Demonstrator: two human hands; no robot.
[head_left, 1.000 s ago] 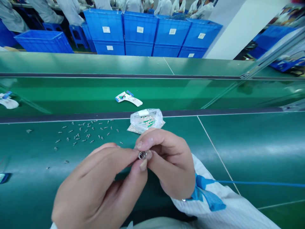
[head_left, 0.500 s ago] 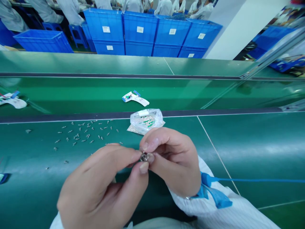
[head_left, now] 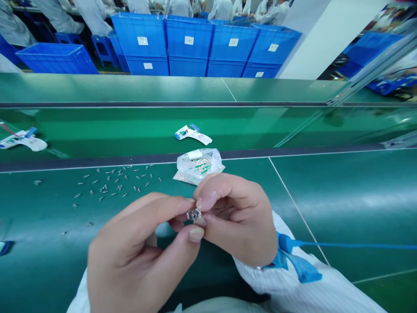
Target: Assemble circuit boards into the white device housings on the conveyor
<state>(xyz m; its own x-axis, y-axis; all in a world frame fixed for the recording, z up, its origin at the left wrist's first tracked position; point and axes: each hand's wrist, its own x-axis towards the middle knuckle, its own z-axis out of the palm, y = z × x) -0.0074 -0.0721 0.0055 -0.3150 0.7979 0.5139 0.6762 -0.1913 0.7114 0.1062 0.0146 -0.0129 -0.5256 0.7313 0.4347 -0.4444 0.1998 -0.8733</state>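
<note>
Between my fingertips, in the middle of the head view, is a small shiny ring-like metal part [head_left: 194,214]. My right hand [head_left: 239,217] comes from the right and pinches it between thumb and forefinger. From the other side, my left hand [head_left: 140,252] closes thumb and forefinger about the same part, the fingertips partly hiding it. Just beyond my hands lies a clear plastic bag [head_left: 199,165] of tiny parts. Many small metal pieces [head_left: 120,187] are scattered on the green work surface [head_left: 325,195] to its left.
A white gun-shaped housing [head_left: 193,134] lies on the green belt [head_left: 244,130], with another housing [head_left: 24,140] farther left. A blue strap [head_left: 301,269] runs off right from my right wrist. Blue crates [head_left: 189,41] and seated people in white are across the line.
Both white housings have moved right on the belt. My left hand has shifted slightly right, and the metal part has turned a little between my fingers.
</note>
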